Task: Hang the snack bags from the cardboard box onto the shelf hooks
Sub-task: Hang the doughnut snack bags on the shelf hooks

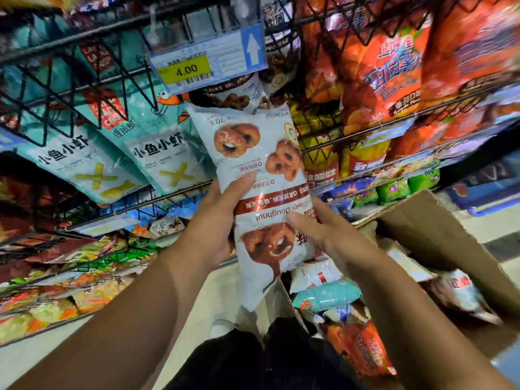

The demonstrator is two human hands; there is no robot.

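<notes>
Head view: both hands grip the white doughnut bag — left hand curled round its left edge, thumb across the front; right hand pinching the right edge. The bag is raised, print upside down, just under the price tag — up-left of the cardboard box

Pale floor, black wire racks

My left hand and right hand were bare, and so were my forearms. On my legs I wore a black garment, its cut hard to tell, and one white shoe showed beneath.
</notes>
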